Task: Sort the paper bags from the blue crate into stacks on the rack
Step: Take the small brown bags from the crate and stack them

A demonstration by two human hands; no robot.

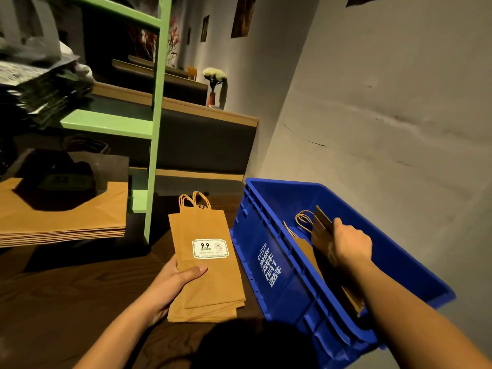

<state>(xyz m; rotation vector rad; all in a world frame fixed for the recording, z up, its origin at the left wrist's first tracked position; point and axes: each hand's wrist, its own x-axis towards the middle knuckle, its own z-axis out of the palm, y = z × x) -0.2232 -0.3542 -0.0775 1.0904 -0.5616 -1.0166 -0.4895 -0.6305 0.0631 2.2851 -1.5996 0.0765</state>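
My left hand [170, 282] holds a small stack of brown paper bags [210, 283] with twisted handles, thumb on top below a white "9.9" label [210, 248]. The stack hovers over the dark wooden floor, left of the blue crate [269, 265]. My right hand [351, 245] reaches into the crate and grips the upper edge of a few brown bags standing on edge [323, 230]. Another bag lies flat beneath them on the crate's bottom. On the green rack [155, 145] at the left, a thick stack of larger brown bags [64, 222] lies on the low shelf.
Dark bags [80, 166] sit behind the large brown stack, and dark packets pile on the shelf above [45, 94]. A grey wall [372, 115] runs close behind the crate. A wooden bench with a flower vase [213, 83] stands behind the rack.
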